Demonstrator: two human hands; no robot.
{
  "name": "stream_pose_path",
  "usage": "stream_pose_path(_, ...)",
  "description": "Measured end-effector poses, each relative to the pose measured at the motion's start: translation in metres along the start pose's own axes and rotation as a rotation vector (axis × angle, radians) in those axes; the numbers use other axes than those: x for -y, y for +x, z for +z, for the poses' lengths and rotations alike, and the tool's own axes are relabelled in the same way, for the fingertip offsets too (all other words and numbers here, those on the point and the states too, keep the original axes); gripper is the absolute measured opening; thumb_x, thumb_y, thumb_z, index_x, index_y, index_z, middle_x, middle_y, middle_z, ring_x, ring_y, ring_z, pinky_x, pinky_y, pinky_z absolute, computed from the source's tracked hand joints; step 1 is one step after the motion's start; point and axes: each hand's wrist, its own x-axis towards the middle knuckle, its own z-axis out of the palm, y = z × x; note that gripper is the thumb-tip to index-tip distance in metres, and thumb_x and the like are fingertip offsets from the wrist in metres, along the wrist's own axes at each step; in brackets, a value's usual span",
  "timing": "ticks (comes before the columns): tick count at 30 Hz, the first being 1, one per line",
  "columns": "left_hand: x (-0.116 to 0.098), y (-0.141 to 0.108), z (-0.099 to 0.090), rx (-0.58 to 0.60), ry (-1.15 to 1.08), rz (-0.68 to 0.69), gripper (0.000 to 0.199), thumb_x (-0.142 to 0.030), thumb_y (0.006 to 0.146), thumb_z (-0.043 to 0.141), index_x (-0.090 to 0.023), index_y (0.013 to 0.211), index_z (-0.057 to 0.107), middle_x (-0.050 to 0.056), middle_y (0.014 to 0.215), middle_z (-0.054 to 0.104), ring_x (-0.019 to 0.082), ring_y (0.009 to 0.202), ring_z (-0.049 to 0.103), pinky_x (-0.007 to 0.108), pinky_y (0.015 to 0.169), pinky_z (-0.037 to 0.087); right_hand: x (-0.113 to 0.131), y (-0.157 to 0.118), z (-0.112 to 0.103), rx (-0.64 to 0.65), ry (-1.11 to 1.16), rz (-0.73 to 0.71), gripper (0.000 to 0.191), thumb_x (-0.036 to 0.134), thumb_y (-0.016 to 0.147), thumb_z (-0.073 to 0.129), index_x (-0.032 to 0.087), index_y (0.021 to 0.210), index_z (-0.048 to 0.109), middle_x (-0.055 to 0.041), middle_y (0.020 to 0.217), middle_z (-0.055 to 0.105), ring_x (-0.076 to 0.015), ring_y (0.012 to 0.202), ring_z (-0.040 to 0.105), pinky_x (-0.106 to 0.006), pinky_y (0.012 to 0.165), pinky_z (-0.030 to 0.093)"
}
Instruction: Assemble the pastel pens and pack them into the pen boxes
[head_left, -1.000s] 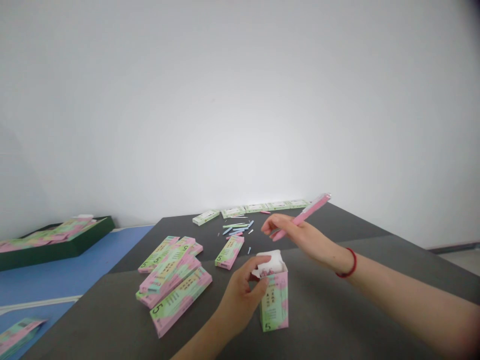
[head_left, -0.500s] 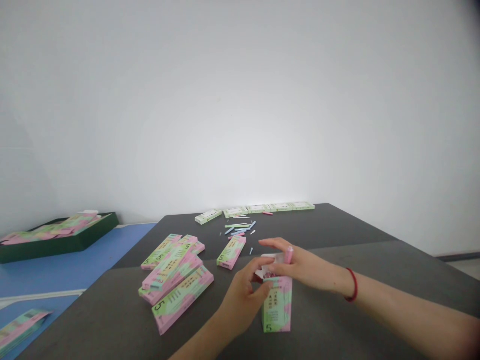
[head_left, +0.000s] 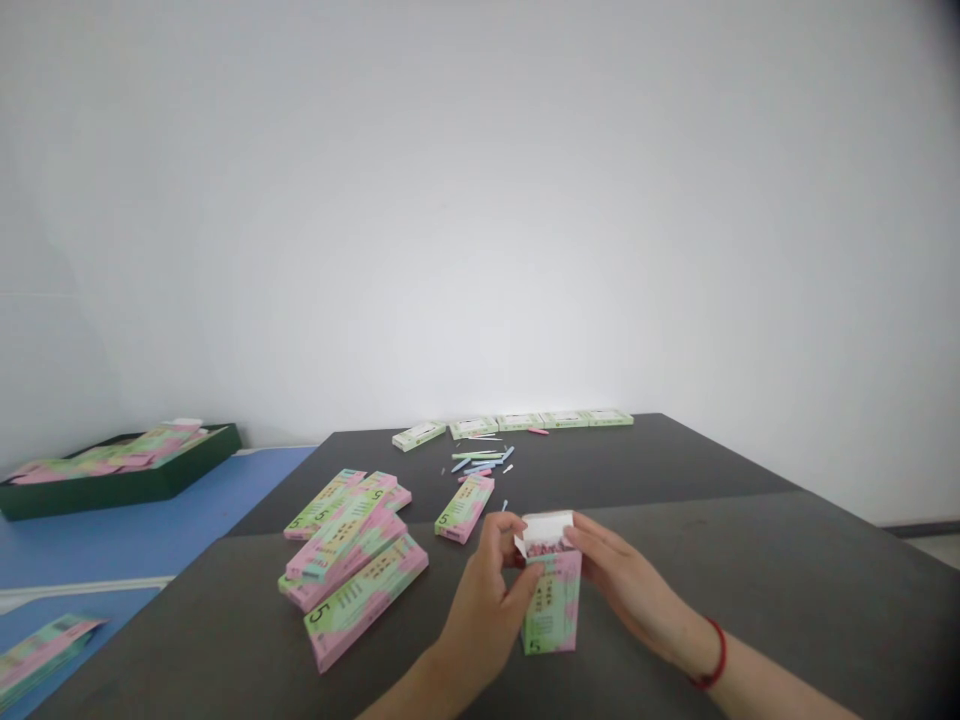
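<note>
A small green-and-pink cardboard box [head_left: 551, 605] stands upright on the dark table in front of me, its top open and a white inner flap [head_left: 547, 526] raised at the back. Small pinkish-red contents [head_left: 546, 548] show just inside the mouth; I cannot make out what they are. My left hand [head_left: 491, 585] grips the upper left edge, thumb on the front and fingers behind. On the other side, my right hand [head_left: 630, 580], with a red cord at the wrist, holds the upper right edge and touches the flap with its fingertips.
Several similar boxes [head_left: 364, 600] lie piled at the left, and a single box [head_left: 465, 508] lies farther in. Behind are loose pastel sticks [head_left: 480, 460] and a row of pale green boxes [head_left: 521, 422]. A dark green tray [head_left: 172, 485] of flat cartons rests on a blue surface.
My right hand has moved from over the box's top down to its right side, uncovering the raised flap and the opening. My left hand stays on the left edge.
</note>
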Motion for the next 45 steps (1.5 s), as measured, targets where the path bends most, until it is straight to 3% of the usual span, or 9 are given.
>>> stream_pose_path(3,0.008,-0.004,0.002,-0.04,-0.002,0.072,0.023,-0.013,0.082,0.052,-0.022,0.099,0.04,-0.001,0.086,0.061,0.015,0.081,0.059,0.027,0.074,0.044,-0.011,-0.001,0.009,-0.005,0.101,-0.02,0.031,0.042,0.085,0.053,0.017,0.098,0.065,-0.0072,0.095,0.068,-0.0246,0.086,0.059,-0.034,0.075,0.046)
stream_pose_path(9,0.015,-0.005,0.0,-0.134,0.041,0.153,0.015,-0.021,0.087,0.052,-0.021,0.102,0.048,0.002,0.093,0.062,0.015,0.082,0.06,0.028,0.073,0.047,-0.022,0.005,0.008,-0.103,-0.003,-0.081,0.023,0.034,0.088,0.051,0.022,0.103,0.063,-0.0023,0.087,0.067,-0.0183,0.071,0.056,-0.028,0.063,0.043)
stream_pose_path(13,0.008,-0.002,-0.006,-0.044,0.182,0.215,0.017,-0.02,0.09,0.051,-0.024,0.102,0.062,0.004,0.106,0.064,0.017,0.095,0.06,0.028,0.084,0.046,-0.028,0.001,0.007,-0.115,-0.052,-0.175,0.023,0.031,0.091,0.047,0.024,0.104,0.064,-0.005,0.105,0.065,-0.0214,0.091,0.058,-0.031,0.078,0.045)
stream_pose_path(17,0.0,0.0,-0.009,-0.003,0.228,0.27,0.022,-0.017,0.09,0.051,-0.026,0.102,0.067,0.003,0.108,0.064,0.016,0.099,0.06,0.026,0.087,0.045,-0.024,-0.003,0.006,-0.035,-0.063,-0.29,0.025,0.029,0.092,0.045,0.026,0.106,0.066,-0.006,0.119,0.061,-0.0247,0.113,0.052,-0.037,0.097,0.038)
stream_pose_path(23,-0.001,0.003,-0.011,0.01,0.231,0.279,0.02,-0.015,0.09,0.051,-0.024,0.099,0.066,0.003,0.105,0.064,0.015,0.096,0.06,0.024,0.084,0.046,-0.01,-0.004,0.001,0.006,-0.211,-0.282,0.026,0.032,0.094,0.045,0.026,0.105,0.068,-0.005,0.118,0.063,-0.0222,0.112,0.054,-0.036,0.1,0.038)
stream_pose_path(28,0.004,0.002,-0.012,0.027,0.253,0.296,0.018,-0.015,0.089,0.051,-0.022,0.098,0.064,0.003,0.104,0.066,0.015,0.094,0.061,0.024,0.083,0.046,-0.009,-0.001,-0.01,0.05,-0.397,-0.376,0.025,0.03,0.093,0.048,0.025,0.108,0.067,-0.0055,0.117,0.064,-0.0209,0.111,0.056,-0.034,0.098,0.041)
stream_pose_path(32,0.007,0.001,-0.012,-0.018,0.244,0.266,0.017,-0.015,0.087,0.053,-0.022,0.102,0.057,0.001,0.1,0.067,0.014,0.088,0.062,0.024,0.078,0.048,-0.005,0.0,-0.016,0.053,-0.484,-0.331,0.023,0.03,0.092,0.05,0.023,0.104,0.068,-0.005,0.107,0.069,-0.0192,0.101,0.062,-0.03,0.088,0.048)
stream_pose_path(39,0.006,0.002,-0.014,0.028,0.274,0.288,0.019,-0.014,0.087,0.053,-0.024,0.102,0.054,0.0,0.105,0.067,0.013,0.09,0.063,0.024,0.078,0.049,0.002,-0.001,-0.017,0.077,-0.591,-0.386,0.023,0.029,0.092,0.049,0.023,0.104,0.067,-0.004,0.106,0.069,-0.018,0.099,0.062,-0.028,0.088,0.046)
stream_pose_path(45,0.007,-0.001,-0.011,0.021,0.311,0.296,0.012,-0.013,0.086,0.054,-0.022,0.094,0.053,0.001,0.106,0.066,0.013,0.087,0.062,0.023,0.076,0.048,0.0,-0.001,-0.015,-0.071,-0.566,-0.25,0.025,0.034,0.092,0.046,0.022,0.094,0.069,-0.0018,0.091,0.071,-0.0179,0.086,0.064,-0.026,0.076,0.048)
